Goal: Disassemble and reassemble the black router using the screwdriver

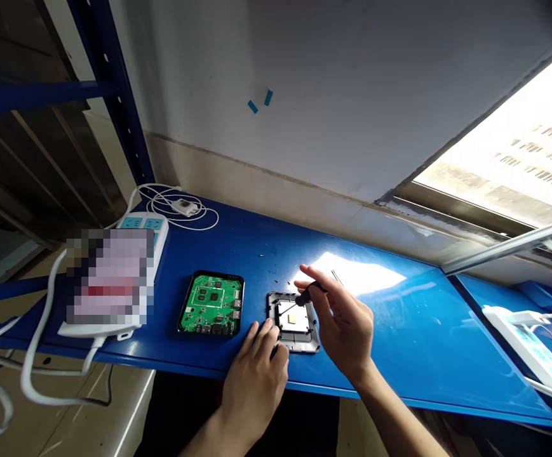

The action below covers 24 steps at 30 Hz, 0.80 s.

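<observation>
A square black plastic cover point(299, 347) lies on the blue table, with a white plate point(282, 324) and a small yellowish square pad point(292, 319) inside it. My left hand point(256, 374) holds the cover at its lower left edge, fingertips and thumb against the rim. Above the cover's upper right part, my right hand point(347, 324) is closed around a small black screwdriver point(303, 298). Its thin shaft slants down to the left over the white plate; whether the tip touches cannot be made out. Left of the cover, a green circuit board point(213, 298) sits in a black casing.
Tiny dark screws point(276, 281) lie behind the cover. At the left stands a white power strip point(161, 238) beneath a pixelated object point(114, 279), with a coiled white cable point(185, 206) behind. Another power strip point(528, 349) is at the right. A wall point(280, 171) bounds the table's back.
</observation>
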{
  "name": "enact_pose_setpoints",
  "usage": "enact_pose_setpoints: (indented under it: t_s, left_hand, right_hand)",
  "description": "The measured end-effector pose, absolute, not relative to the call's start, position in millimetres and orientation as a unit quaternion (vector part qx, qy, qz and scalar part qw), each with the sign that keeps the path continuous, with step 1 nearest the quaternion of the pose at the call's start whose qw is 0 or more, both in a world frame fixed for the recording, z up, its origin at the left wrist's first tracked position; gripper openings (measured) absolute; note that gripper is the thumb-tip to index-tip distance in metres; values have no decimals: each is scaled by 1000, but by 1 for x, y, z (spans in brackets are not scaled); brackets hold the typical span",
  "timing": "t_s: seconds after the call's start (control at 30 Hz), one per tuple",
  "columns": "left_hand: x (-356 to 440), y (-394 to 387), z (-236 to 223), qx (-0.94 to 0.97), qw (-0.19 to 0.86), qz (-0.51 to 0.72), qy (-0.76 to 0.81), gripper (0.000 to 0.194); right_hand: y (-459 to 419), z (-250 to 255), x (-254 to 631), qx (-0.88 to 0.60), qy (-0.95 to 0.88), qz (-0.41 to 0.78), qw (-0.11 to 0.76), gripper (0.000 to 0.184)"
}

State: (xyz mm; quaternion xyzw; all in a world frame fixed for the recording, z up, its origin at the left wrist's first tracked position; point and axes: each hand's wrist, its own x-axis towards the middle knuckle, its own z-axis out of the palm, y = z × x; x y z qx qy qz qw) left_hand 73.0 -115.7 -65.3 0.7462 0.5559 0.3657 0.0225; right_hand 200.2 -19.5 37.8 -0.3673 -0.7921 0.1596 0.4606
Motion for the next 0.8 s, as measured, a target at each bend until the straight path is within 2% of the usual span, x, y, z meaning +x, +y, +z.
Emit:
enact_pose_setpoints:
  t_s: [0.13, 0.27, 0.43, 0.53, 0.63, 0.73, 0.8]
  left_hand:
    - [74, -116, -65, 743, 25, 370, 557, 17]
    - [73, -116, -65, 743, 25, 372, 555, 18]
    - [73, -116, -65, 743, 24, 375, 555, 20]
    - [73, -115, -65, 741, 22, 376, 556, 20]
    - [74, -115, -65, 743, 22, 375, 554, 20]
    - [74, -116, -64, 743, 23, 376, 553, 20]
    - [73, -116, -64, 743, 24, 376, 553, 20]
  right_hand:
    - [-18, 40, 200, -373, -806, 182, 422, 42]
    - [-16, 41, 203, -363, -813, 146, 431, 30]
    - [-22, 45, 203, -360, -823, 113, 425, 44]
    - [-27, 47, 201, -361, -834, 131, 396, 45]
    - [-28, 49, 200, -369, -839, 135, 378, 40]
    - [-26, 52, 198, -375, -837, 91, 387, 24]
    - [-26, 54, 197, -376, -836, 61, 395, 20]
